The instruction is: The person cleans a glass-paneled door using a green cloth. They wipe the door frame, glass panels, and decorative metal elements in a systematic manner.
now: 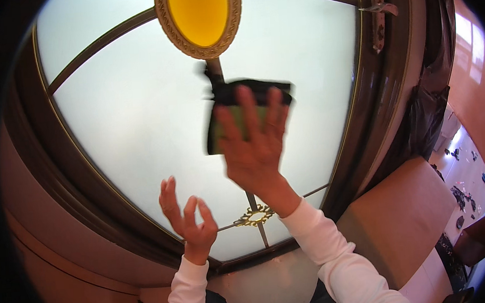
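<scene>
My right hand (253,144) lies spread over a black and green cloth (249,88) and presses it to the frosted glass panel (141,128) of a dark brown door. Both hand and cloth are blurred. Just above the cloth, an oval ornament (199,16) with a yellow centre and a carved gold rim sits on the glass. Lower down on the left, my left hand (195,225) is raised before the glass with nothing in it. Its thumb and a finger curve towards each other, while the other fingers stand up.
A metal lever handle (378,14) is on the door's right stile. Dark plastic sheeting (427,102) hangs beside the frame. A brown cardboard box or board (404,216) stands at lower right. Beyond it, scraps and debris (462,198) litter the pale floor. A gold scroll ornament (254,215) decorates the lower glass.
</scene>
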`<act>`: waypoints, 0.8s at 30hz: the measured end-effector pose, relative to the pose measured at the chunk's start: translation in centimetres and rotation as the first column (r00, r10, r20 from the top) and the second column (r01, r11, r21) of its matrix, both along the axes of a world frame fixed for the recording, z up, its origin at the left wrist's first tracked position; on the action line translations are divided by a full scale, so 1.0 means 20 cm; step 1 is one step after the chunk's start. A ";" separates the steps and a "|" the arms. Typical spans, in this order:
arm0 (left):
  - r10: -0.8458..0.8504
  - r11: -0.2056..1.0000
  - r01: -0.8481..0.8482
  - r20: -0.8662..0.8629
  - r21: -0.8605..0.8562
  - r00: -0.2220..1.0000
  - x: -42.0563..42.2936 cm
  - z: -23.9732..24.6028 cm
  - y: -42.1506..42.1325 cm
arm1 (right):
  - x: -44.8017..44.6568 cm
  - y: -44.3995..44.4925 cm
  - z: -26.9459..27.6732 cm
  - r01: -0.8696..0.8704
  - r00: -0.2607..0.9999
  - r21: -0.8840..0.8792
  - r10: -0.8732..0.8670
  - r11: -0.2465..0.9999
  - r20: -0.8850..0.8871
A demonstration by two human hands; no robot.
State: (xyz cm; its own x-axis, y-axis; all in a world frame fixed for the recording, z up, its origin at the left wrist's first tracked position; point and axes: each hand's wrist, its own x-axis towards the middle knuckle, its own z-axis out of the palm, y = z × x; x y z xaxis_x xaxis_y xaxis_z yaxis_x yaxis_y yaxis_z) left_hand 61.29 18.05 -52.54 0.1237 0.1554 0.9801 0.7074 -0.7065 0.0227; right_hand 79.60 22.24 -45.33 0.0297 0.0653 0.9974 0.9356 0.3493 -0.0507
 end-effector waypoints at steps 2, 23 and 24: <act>0.015 0.999 -0.018 -0.072 -0.042 0.997 0.08 -0.02 0.02 | 0.09 -0.07 -0.20 0.016 0.995 -0.063 -0.022 0.998 -0.099; 0.211 0.973 -0.196 -0.136 0.119 0.968 0.18 -0.07 0.18 | 0.25 -0.08 -0.14 -0.049 0.989 -0.042 0.054 0.998 0.139; 0.205 0.975 -0.190 -0.140 0.115 0.969 0.18 -0.07 0.18 | 0.29 -0.05 -0.08 -0.005 0.991 -0.014 0.007 1.000 0.137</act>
